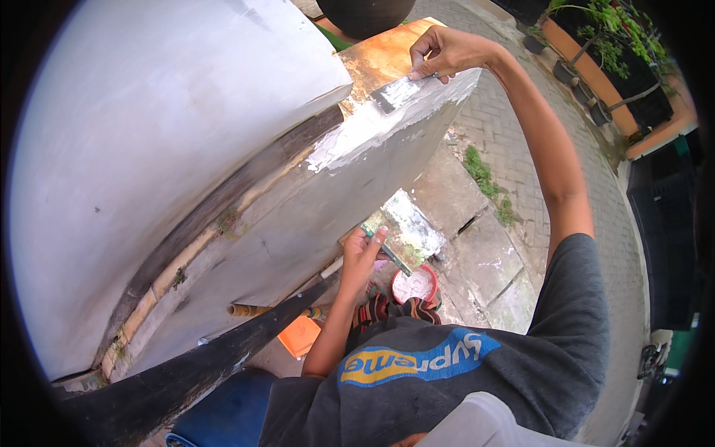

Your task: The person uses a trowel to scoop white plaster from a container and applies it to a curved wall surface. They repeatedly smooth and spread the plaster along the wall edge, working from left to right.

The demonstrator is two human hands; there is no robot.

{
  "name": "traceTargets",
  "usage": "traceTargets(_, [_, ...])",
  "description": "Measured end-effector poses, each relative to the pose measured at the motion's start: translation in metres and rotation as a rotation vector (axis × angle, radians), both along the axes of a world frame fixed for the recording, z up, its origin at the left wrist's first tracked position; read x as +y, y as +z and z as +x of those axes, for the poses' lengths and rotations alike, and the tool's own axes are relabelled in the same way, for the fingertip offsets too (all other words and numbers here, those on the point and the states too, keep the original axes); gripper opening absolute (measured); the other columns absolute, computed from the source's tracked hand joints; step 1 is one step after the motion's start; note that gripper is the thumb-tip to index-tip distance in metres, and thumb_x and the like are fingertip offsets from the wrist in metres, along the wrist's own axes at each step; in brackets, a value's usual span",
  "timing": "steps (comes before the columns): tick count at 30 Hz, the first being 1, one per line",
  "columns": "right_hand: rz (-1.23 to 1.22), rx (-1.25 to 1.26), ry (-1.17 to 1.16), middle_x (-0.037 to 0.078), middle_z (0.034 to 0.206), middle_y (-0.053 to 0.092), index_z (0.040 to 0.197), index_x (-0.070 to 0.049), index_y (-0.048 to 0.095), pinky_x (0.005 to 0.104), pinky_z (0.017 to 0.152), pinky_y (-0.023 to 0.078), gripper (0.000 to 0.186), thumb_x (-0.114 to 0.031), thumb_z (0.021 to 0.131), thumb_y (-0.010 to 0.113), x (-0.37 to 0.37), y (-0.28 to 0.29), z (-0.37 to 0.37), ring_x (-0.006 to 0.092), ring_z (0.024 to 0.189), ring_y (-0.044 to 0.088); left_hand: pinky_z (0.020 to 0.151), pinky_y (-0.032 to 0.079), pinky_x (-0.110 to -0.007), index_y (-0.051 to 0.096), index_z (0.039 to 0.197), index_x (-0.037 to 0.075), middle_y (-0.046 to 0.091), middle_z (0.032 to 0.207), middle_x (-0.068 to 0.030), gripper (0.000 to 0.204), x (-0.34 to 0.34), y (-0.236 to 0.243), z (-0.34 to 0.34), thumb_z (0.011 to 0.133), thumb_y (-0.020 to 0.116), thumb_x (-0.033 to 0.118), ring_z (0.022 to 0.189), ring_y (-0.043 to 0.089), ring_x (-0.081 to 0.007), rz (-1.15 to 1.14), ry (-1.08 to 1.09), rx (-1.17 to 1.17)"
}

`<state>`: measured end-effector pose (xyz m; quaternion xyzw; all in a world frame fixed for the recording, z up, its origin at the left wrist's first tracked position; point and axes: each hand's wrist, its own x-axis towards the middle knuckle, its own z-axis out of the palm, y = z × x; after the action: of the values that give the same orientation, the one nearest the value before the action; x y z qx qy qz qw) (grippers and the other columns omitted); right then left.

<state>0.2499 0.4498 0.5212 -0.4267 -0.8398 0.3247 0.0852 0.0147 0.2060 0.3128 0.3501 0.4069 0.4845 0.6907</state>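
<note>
My right hand [450, 56] grips a putty knife [393, 95] at the far corner of the low grey wall [357, 186]. Its broad blade lies against wet white putty [356, 140] spread along the wall's upper edge. Lower down, my left hand [363, 257] holds a flat, smeared board [398, 223], with the thumb over its near side. White putty coats much of the board's top. Under it stands a red bucket [433, 277] with white putty inside, partly hidden by the board and my clothes.
A large pale curved surface [179, 141] rises at the left. A dark beam [194, 365] slants across the lower left, beside an orange object [299, 335]. Concrete slabs [477, 261] and brick paving [514, 141] lie to the right. A dark round pot [365, 15] stands at the top.
</note>
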Motion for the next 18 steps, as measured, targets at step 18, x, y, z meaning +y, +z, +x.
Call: traceTargets(18, [0.604,-0.207,0.216,0.005,0.079,0.065,0.087,-0.004,0.066,0.0342,0.06,0.047,0.009,-0.009,0.08,0.063,-0.079,0.005,-0.007,0.0185,0.069,0.063,0.062,0.056,-0.022,0.058,0.11,0.0,0.067,0.095,-0.006,0.023,0.004,-0.038,-0.022,0.097,0.058,0.019,0.078,0.065,-0.0088,-0.048,0.043,0.022])
